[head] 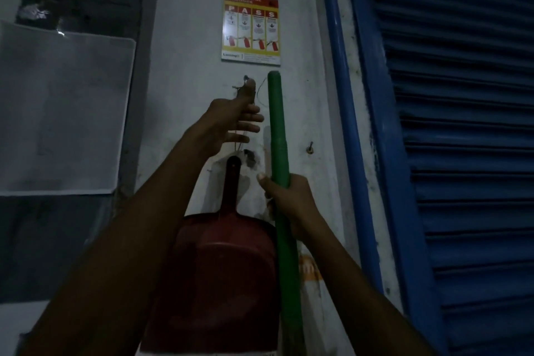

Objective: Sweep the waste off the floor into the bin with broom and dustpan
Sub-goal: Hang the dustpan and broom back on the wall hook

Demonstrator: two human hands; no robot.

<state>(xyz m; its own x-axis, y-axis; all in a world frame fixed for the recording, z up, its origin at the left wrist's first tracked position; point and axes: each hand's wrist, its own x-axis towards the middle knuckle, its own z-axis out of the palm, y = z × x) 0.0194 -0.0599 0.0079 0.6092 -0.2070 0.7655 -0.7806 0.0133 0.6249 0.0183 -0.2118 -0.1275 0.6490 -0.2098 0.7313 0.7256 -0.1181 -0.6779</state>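
A dark red dustpan [219,263] hangs flat against the white wall, handle up, on a thin string. My left hand [231,118] is raised above the dustpan handle with straight fingers. Its thumb points up and touches a small nail [246,78] where the string runs. Just right of the dustpan a green broom handle [277,124] stands upright, and my right hand [291,202] grips it around the middle. The broom head is out of view below. The light is dim.
A fire-extinguisher instruction poster [250,27] is stuck on the wall above the nail. A blue roller shutter [462,153] with a blue frame [341,95] fills the right side. A white board [63,110] hangs at the left. A second nail [310,149] sticks out right of the broom.
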